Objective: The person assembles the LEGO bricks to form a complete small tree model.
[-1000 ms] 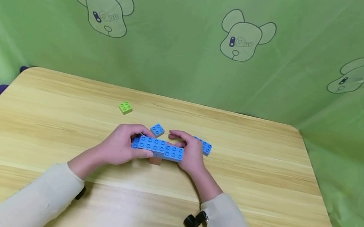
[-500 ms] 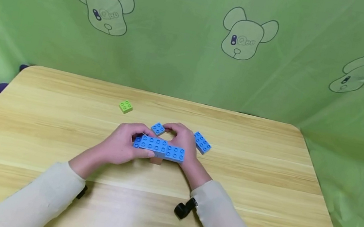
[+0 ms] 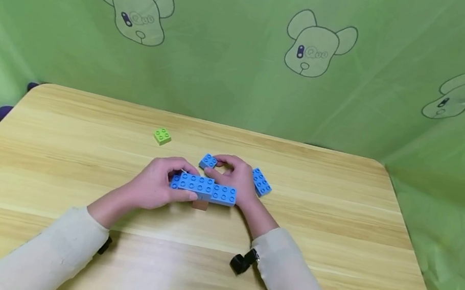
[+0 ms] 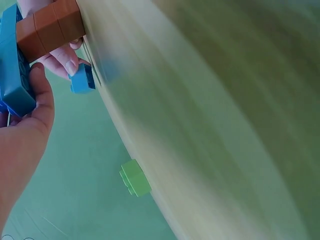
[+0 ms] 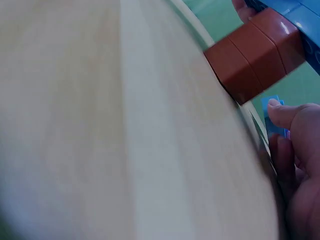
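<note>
In the head view my left hand (image 3: pixel 153 185) grips the left part of a row of joined blue bricks (image 3: pixel 196 183), thumb in front and fingers behind. Those bricks sit across the top of a brown brick column (image 5: pixel 255 56), which stands upright on the table. Behind the build, my right hand (image 3: pixel 237 179) pinches a small square blue brick (image 3: pixel 208 161) between thumb and fingers. The left wrist view shows this small brick (image 4: pixel 81 79) tilted, close to the tabletop; whether it touches the wood I cannot tell.
A light green square brick (image 3: pixel 162 136) lies farther back on the wooden table (image 3: pixel 327 244). To the right of my right hand lies a longer blue brick (image 3: pixel 261 181). A green curtain (image 3: pixel 224 86) hangs behind and beside the table.
My right hand has come away from the right end of the build, reached behind it and taken hold of the small blue brick, which has shifted and turned slightly. My left hand stays put.
</note>
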Available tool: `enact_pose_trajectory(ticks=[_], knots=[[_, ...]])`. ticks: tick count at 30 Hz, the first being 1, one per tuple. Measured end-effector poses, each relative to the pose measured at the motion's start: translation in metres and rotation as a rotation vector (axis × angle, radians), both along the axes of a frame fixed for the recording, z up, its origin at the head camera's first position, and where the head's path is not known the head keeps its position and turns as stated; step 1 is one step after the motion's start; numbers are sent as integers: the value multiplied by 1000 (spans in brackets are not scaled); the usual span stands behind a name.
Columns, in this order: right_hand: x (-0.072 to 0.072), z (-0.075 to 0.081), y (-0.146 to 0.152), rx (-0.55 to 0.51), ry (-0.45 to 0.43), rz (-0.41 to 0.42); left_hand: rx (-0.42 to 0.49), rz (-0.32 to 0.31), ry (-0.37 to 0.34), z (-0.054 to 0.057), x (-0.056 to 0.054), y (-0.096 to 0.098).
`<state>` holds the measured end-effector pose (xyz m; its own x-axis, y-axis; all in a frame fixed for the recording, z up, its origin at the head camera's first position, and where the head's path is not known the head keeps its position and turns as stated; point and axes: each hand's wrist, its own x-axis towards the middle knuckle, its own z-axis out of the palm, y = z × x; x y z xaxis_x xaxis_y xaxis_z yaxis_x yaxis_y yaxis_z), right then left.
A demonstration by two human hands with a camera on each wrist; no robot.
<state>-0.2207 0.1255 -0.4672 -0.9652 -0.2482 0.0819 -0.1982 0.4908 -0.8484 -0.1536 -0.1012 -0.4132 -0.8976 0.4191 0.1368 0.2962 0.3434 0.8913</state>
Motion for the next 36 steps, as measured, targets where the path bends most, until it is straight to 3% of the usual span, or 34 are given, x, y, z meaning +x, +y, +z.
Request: enact_pose_trajectory(ticks=[3, 10, 16, 25, 36], knots=[[-2, 0, 7, -59, -66, -3, -2, -5, -16, 0, 0, 0], [-2, 9, 19, -368, -305, -56, 7, -29, -1, -1, -1, 2], [5, 18, 25, -526, -350, -35, 10, -37, 15, -4, -1, 3], [26, 36, 37, -596, -200, 41, -3, -24, -11, -2, 0, 2], [46, 49, 49, -410, 24, 198, 16, -26, -19, -1, 0, 0]])
